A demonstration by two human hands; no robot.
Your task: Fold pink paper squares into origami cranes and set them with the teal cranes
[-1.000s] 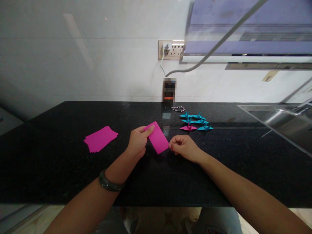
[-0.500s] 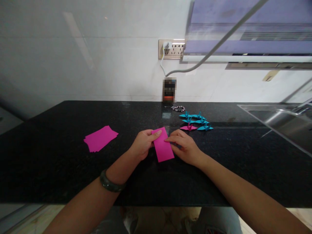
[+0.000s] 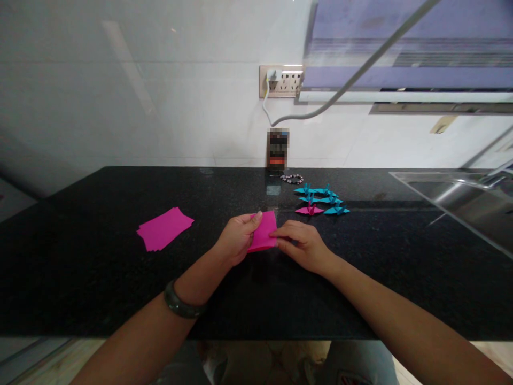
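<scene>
A pink sheet of paper (image 3: 263,234) is held between my two hands above the dark counter, its lower edge bent over so it looks short and nearly square. My left hand (image 3: 237,235) grips its left side, thumb on top and fingers hidden underneath. At the right edge, the fingertips and thumb of my right hand (image 3: 301,243) pinch the paper. Behind my right hand stand several folded blue paper cranes (image 3: 332,199) and one pink paper crane (image 3: 309,210). Left of my left hand lies a stack of pink paper sheets (image 3: 165,229), slightly fanned.
A beaded bracelet (image 3: 292,179) lies near the wall, beside a small pixelated object (image 3: 278,148) standing upright. A metal sink (image 3: 473,200) is set into the counter (image 3: 100,289) at the right. Above, a grey cable (image 3: 344,91) hangs past a wall socket (image 3: 285,82).
The pink sheet was a longer, tilted rectangle; now its lower part is bent over, so it appears shorter and straighter. Both hands keep hold of it with little movement.
</scene>
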